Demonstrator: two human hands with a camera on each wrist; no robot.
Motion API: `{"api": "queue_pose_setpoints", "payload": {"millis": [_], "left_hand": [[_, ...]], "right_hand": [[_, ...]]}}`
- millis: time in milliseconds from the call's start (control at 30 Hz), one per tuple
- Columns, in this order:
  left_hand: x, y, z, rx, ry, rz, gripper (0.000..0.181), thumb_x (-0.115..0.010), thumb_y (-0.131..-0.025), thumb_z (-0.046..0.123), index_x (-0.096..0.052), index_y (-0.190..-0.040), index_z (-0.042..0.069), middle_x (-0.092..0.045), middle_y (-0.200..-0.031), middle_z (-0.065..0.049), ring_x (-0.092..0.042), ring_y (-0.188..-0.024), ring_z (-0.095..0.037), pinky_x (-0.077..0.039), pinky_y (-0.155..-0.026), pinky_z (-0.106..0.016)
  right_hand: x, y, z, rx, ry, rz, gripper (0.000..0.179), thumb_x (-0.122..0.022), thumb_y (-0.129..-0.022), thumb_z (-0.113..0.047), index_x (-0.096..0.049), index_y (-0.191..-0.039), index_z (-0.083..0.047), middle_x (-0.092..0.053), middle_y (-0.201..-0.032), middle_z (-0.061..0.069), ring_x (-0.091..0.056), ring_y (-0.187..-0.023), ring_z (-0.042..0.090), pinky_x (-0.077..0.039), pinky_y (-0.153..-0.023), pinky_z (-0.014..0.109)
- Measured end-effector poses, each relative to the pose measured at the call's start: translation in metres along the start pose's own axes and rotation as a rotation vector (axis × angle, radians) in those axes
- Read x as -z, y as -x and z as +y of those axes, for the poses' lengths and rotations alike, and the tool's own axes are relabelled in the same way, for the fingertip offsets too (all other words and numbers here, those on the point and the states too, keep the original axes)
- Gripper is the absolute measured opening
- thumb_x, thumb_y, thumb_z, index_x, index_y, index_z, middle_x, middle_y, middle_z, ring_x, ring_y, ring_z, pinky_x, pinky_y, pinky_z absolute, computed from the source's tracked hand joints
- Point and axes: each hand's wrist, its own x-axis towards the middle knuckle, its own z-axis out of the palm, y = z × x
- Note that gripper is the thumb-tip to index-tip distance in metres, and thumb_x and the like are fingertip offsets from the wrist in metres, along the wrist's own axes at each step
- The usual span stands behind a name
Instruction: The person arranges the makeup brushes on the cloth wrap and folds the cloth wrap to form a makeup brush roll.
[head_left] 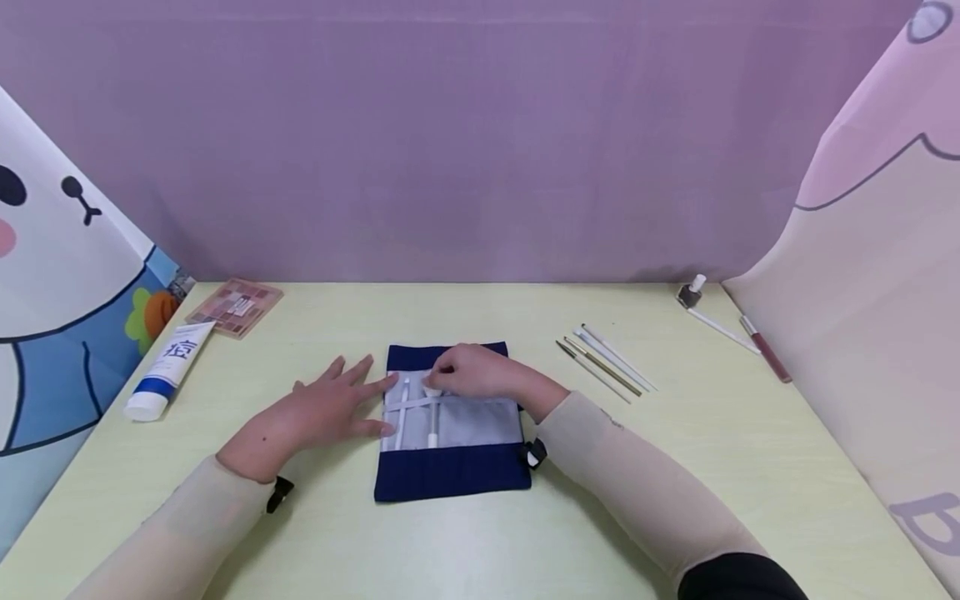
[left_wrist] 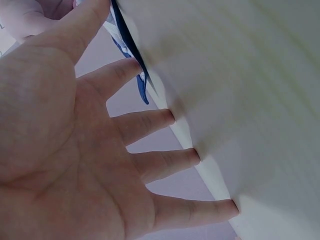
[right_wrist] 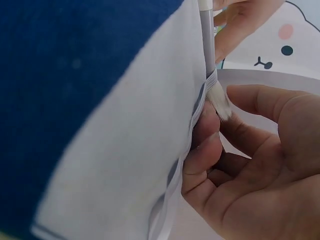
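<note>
A navy roll-up brush case [head_left: 452, 473] lies unfolded, its pale grey lining crossed by an elastic strap [head_left: 457, 401]. Under the strap at the left sits a slim white brush [head_left: 402, 421]. Beside it a makeup brush [head_left: 432, 425] with pale bristles [right_wrist: 218, 100] also runs under the strap. My right hand [head_left: 471, 371] has its curled fingers and thumb around the bristle end, fingertips right at the strap. Spread wide, my left hand [head_left: 330, 406] rests at the case's left edge, with fingertips [left_wrist: 192, 156] on the table.
Right of the case lie several thin brushes [head_left: 603, 362]. Farther right are a nail polish bottle [head_left: 689, 292], a white stick [head_left: 723, 331] and a red-brown brush [head_left: 768, 353]. At the left are a white-and-blue tube [head_left: 171, 369] and a pink makeup palette [head_left: 238, 307]. A purple backdrop [head_left: 480, 150] hangs behind the table.
</note>
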Motion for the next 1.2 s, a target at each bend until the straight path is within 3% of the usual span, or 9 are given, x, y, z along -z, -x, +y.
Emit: {"api": "queue_pose_setpoints", "payload": {"millis": [200, 367, 533, 667, 967, 1200], "left_hand": [[-0.001, 0.000, -0.002, -0.002, 0.000, 0.001, 0.085, -0.066, -0.097, 0.068, -0.039, -0.167, 0.029, -0.023, -0.176, -0.027, -0.020, -0.156, -0.069, -0.033, -0.095, -0.097], [-0.002, -0.001, -0.002, -0.009, -0.005, 0.009, 0.085, -0.066, -0.096, 0.068, -0.039, -0.167, 0.029, -0.024, -0.176, -0.027, -0.020, -0.155, -0.069, -0.033, -0.094, -0.097], [-0.003, -0.002, -0.002, -0.002, 0.000, 0.003, 0.086, -0.065, -0.096, 0.069, -0.038, -0.167, 0.030, -0.023, -0.177, -0.026, -0.019, -0.156, -0.069, -0.032, -0.096, -0.097], [-0.003, -0.002, -0.002, 0.000, -0.007, 0.007, 0.086, -0.065, -0.096, 0.070, -0.038, -0.167, 0.030, -0.023, -0.177, -0.026, -0.020, -0.156, -0.069, -0.033, -0.096, -0.097], [-0.003, -0.001, -0.002, -0.015, 0.004, 0.009, 0.085, -0.066, -0.096, 0.068, -0.039, -0.167, 0.028, -0.023, -0.176, -0.027, -0.019, -0.156, -0.069, -0.031, -0.095, -0.098], [-0.002, 0.000, -0.003, -0.022, 0.012, 0.001, 0.085, -0.065, -0.097, 0.067, -0.038, -0.167, 0.028, -0.023, -0.176, -0.028, -0.018, -0.156, -0.069, -0.031, -0.095, -0.098]], "right_hand": [[-0.001, 0.003, 0.001, 0.017, 0.006, -0.015, 0.027, -0.058, -0.111, -0.031, -0.080, -0.118, -0.019, -0.069, -0.094, -0.006, -0.057, -0.074, 0.010, -0.047, -0.071, 0.026], [0.001, 0.004, 0.003, 0.040, 0.017, -0.049, 0.027, -0.058, -0.111, -0.030, -0.081, -0.121, -0.020, -0.072, -0.097, -0.003, -0.058, -0.073, 0.011, -0.048, -0.071, 0.026], [0.008, 0.011, 0.006, 0.040, -0.012, -0.027, 0.030, -0.056, -0.111, -0.033, -0.077, -0.128, -0.020, -0.075, -0.116, -0.003, -0.064, -0.088, 0.012, -0.054, -0.082, 0.029], [0.020, 0.020, 0.012, 0.038, -0.058, 0.024, 0.032, -0.057, -0.111, -0.036, -0.074, -0.131, -0.019, -0.076, -0.121, 0.001, -0.070, -0.095, 0.015, -0.058, -0.086, 0.033], [0.056, 0.055, 0.029, 0.015, -0.155, 0.162, 0.033, -0.056, -0.111, -0.034, -0.072, -0.133, -0.014, -0.077, -0.115, 0.014, -0.074, -0.094, 0.036, -0.062, -0.075, 0.037], [0.085, 0.084, 0.050, -0.009, -0.193, 0.340, 0.027, -0.058, -0.111, -0.030, -0.072, -0.130, -0.015, -0.074, -0.114, 0.011, -0.073, -0.095, 0.027, -0.064, -0.084, 0.045]]}}
